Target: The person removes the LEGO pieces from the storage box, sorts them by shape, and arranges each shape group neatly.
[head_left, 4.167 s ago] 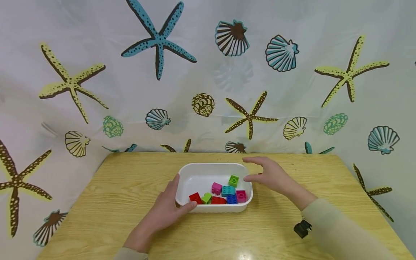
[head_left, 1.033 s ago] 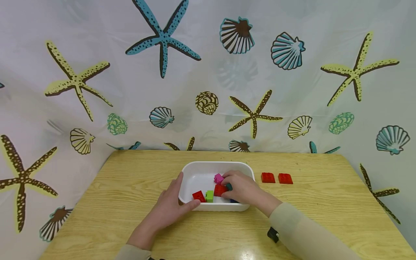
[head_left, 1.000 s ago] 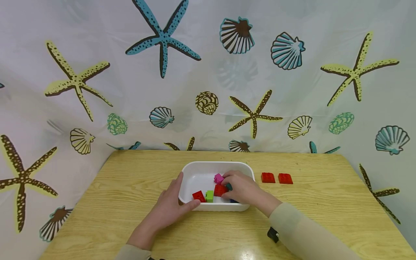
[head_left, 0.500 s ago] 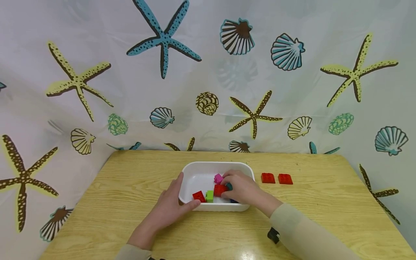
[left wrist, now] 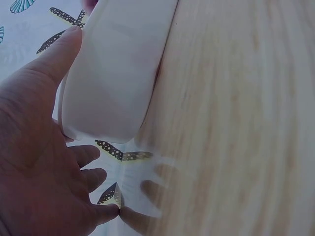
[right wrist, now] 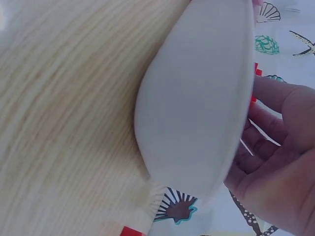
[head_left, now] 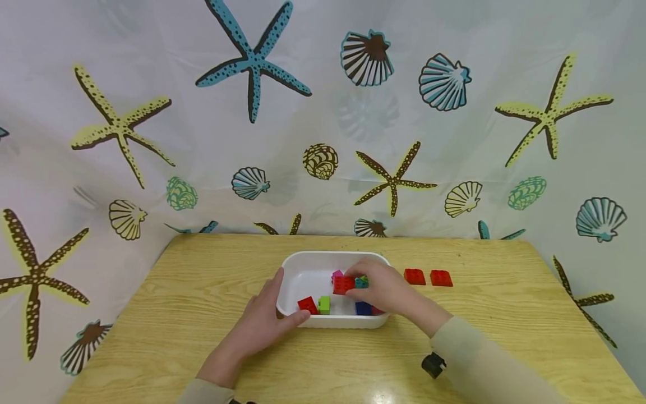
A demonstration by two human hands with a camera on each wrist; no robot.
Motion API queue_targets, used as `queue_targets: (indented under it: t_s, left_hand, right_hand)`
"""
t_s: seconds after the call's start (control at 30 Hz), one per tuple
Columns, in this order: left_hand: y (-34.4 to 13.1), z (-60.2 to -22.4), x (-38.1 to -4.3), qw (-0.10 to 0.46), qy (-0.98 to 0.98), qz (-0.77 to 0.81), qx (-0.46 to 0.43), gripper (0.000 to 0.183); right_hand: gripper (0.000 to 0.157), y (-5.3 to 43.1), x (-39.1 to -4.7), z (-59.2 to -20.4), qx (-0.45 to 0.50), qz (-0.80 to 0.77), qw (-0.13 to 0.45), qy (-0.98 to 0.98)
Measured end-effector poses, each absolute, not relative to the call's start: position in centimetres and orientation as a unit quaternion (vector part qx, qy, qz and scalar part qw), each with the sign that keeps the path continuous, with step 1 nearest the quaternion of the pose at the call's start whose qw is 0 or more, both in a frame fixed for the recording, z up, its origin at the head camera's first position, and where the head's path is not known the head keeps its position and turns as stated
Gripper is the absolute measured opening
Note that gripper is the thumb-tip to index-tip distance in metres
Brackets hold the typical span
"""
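A white tray stands on the table with coloured toy building bricks inside. My left hand lies against the tray's left end, its thumb along the near rim and its fingers extended. With thumb and fingertips, my right hand pinches a red brick over the tray's inside. Behind that brick shows a pink brick, and beside it a teal brick, partly covered by my hand. A second red brick, a lime brick and a dark blue brick lie along the near wall.
On the table right of the tray, two red bricks sit side by side, the outer red brick slightly apart. A white curtain with starfish and shells hangs behind and around the table.
Two red bricks have appeared on the table since the oldest frame. In the last half second my right hand has raised another red brick from the tray floor. The left hand has stayed put.
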State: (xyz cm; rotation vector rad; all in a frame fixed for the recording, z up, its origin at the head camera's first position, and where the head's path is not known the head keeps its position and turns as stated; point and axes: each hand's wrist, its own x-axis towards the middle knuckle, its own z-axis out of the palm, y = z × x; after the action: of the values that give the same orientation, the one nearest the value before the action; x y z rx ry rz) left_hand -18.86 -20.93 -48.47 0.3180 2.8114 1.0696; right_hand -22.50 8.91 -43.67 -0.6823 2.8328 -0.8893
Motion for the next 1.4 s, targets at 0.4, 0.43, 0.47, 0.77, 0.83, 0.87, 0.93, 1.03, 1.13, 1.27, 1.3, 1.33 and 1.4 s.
queue_targets:
  t_s: [0.4, 0.43, 0.47, 0.77, 0.83, 0.87, 0.93, 1.03, 1.13, 1.27, 1.3, 1.33, 1.4]
  left_hand:
    - [-21.1, -48.5, -19.0, 0.059, 0.926, 0.358, 0.106, 0.122]
    - [-21.1, -48.5, -19.0, 0.060, 0.925, 0.359, 0.105, 0.122]
    - [-21.1, -48.5, -19.0, 0.061, 0.925, 0.359, 0.105, 0.122]
    - [-21.0, -48.5, -19.0, 0.068, 0.927, 0.355, 0.097, 0.124]
    - [-21.1, -48.4, -19.0, 0.068, 0.928, 0.355, 0.095, 0.123]
    - [-21.1, -48.4, -19.0, 0.068, 0.928, 0.355, 0.094, 0.123]
    - [-21.1, -48.4, -18.9, 0.068, 0.928, 0.354, 0.094, 0.123]
    - [-21.0, -48.4, -18.9, 0.069, 0.928, 0.354, 0.095, 0.123]
    - [-21.0, -48.3, -18.9, 0.069, 0.928, 0.353, 0.097, 0.123]
    - [-21.0, -48.3, -18.9, 0.070, 0.928, 0.352, 0.096, 0.123]
    - [-21.0, -48.3, -18.9, 0.070, 0.928, 0.352, 0.096, 0.123]
    - [-21.0, -48.3, -18.9, 0.070, 0.929, 0.352, 0.095, 0.123]
    - [-21.0, -48.3, -18.9, 0.070, 0.929, 0.351, 0.095, 0.123]
  right_hand:
    - [0.034, 10.4, -21.6, -41.7, -0.186, -0.350, 0.061, 0.916]
    - [0.034, 10.7, -21.6, -41.7, -0.184, -0.353, 0.058, 0.916]
    - [0.034, 11.0, -21.7, -41.7, -0.185, -0.355, 0.055, 0.915]
    - [0.034, 14.3, -21.5, -40.6, -0.212, -0.343, 0.019, 0.915]
    - [0.034, 15.0, -21.5, -40.5, -0.215, -0.339, 0.011, 0.916]
    - [0.033, 15.4, -21.5, -40.4, -0.216, -0.337, 0.007, 0.916]
    - [0.033, 16.1, -21.5, -40.5, -0.215, -0.339, 0.000, 0.916]
    - [0.032, 17.2, -21.5, -40.8, -0.207, -0.348, -0.009, 0.914]
    - [0.032, 18.3, -21.3, -41.0, -0.199, -0.353, -0.014, 0.914]
    - [0.034, 20.0, -21.2, -41.4, -0.181, -0.352, -0.024, 0.918]
    - [0.034, 20.5, -21.2, -41.5, -0.177, -0.353, -0.027, 0.919]
    - [0.034, 21.0, -21.2, -41.7, -0.174, -0.352, -0.030, 0.919]
    - [0.035, 22.0, -21.2, -42.0, -0.167, -0.347, -0.036, 0.922]
